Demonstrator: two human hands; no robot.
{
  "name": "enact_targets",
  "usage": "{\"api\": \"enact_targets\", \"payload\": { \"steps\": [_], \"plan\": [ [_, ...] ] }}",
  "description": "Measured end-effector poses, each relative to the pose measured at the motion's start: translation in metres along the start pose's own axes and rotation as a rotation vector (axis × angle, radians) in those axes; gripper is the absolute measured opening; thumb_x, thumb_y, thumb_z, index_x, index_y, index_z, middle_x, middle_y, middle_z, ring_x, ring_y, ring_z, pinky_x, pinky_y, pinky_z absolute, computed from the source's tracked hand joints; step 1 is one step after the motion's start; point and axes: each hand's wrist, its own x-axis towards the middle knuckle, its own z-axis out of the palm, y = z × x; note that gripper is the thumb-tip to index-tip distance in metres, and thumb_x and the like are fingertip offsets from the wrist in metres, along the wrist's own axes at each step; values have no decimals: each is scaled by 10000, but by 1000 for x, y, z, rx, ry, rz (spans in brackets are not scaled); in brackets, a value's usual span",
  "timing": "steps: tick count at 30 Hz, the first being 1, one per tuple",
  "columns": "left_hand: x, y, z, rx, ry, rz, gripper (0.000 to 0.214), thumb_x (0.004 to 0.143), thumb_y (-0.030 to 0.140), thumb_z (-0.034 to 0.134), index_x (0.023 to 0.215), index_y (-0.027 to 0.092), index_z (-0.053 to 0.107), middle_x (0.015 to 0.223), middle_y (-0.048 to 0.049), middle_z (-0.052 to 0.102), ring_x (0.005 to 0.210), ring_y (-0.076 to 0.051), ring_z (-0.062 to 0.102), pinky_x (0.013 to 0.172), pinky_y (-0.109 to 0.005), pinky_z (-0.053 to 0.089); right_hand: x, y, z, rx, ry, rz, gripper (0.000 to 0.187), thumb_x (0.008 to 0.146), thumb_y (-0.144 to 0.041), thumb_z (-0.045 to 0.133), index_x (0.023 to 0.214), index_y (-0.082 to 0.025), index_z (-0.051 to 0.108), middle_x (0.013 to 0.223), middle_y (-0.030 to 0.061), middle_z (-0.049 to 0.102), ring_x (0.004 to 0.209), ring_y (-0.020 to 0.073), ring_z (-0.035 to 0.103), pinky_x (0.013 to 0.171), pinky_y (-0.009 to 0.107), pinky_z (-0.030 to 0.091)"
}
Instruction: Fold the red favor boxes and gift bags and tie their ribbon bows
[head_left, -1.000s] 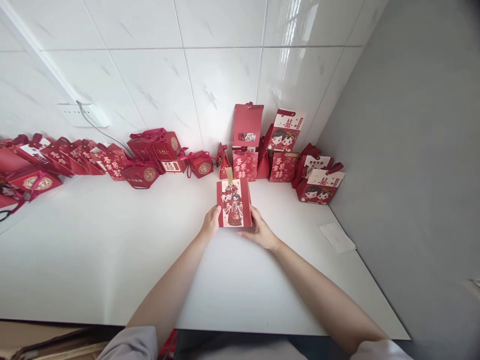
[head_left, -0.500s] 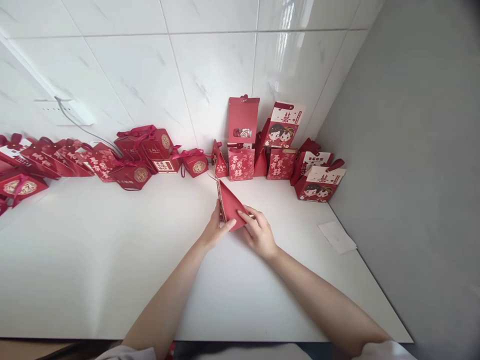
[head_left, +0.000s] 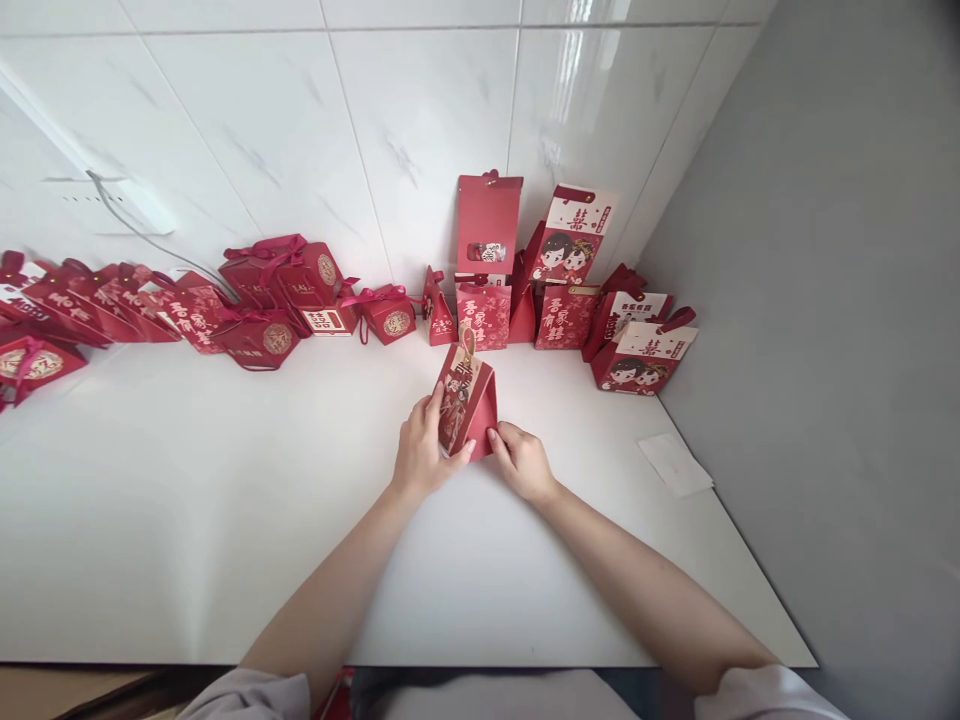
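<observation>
Between my two hands, above the middle of the white table [head_left: 300,540], is a red gift box [head_left: 466,395] with a printed front and a loop at its top. It is tilted, so its front and a plain red side both show. My left hand [head_left: 426,445] grips it from the left, fingers along the printed front and thumb at the lower edge. On the right, my right hand [head_left: 523,460] pinches the edge of the red side, with the thumb on top and the other fingers curled. The box's underside is hidden.
Red gift boxes [head_left: 484,315] stand along the tiled wall behind, some stacked. More ribboned boxes [head_left: 259,340] are at the left. A box with cartoon figures [head_left: 641,360] stands at the right. White paper [head_left: 675,465] lies by the grey partition [head_left: 810,350]. A cable [head_left: 150,240] hangs from the socket.
The gift box has turned so that its printed front and top loop now show. My right hand has shifted slightly to the right, its fingers more curled at the box's edge.
</observation>
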Motion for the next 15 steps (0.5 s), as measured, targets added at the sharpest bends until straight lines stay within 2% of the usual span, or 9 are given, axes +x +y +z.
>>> {"api": "enact_targets", "payload": {
  "steps": [4, 7, 10, 13, 15],
  "plan": [
    [2, 6, -1, 129, 61, 66, 1014, 735, 572, 702, 1561, 191, 254, 1364, -199, 476, 1229, -394, 504, 1036, -508, 388, -1, 3, -1, 65, -28, 26, 459, 1027, -483, 346, 702, -233, 551, 671, 21, 577, 606, 177, 536, 621, 296, 419],
    [3, 7, -5, 144, 82, 136, 1022, 700, 574, 726, 1545, 181, 308, 1349, -202, 483, 1226, -408, 498, 1083, -526, 333, -1, 6, -1, 102, -35, 51, 465, 1011, -487, 388, 704, -221, 614, 675, 26, 624, 609, 184, 571, 631, 303, 435],
    [3, 9, -9, 124, 104, 189, 998, 676, 569, 753, 1513, 171, 383, 1378, -209, 444, 1242, -411, 486, 1086, -503, 352, -2, 7, -1, 126, -39, 81, 445, 998, -490, 424, 746, -218, 670, 684, 28, 661, 610, 189, 593, 652, 314, 451],
    [3, 8, -9, 27, 113, 128, 960, 705, 557, 743, 1516, 195, 378, 1428, -185, 421, 1281, -391, 470, 1098, -476, 372, -1, 5, -1, 162, -20, 113, 425, 993, -510, 438, 792, -215, 668, 699, 31, 660, 618, 186, 598, 661, 321, 475],
    [4, 5, -5, -140, 99, 14, 891, 785, 548, 675, 1534, 211, 331, 1462, -155, 427, 1321, -360, 452, 1121, -464, 370, 0, 3, 0, 200, 2, 132, 384, 976, -550, 468, 958, -218, 659, 849, 53, 691, 717, 199, 641, 692, 329, 515]
  ]
}}
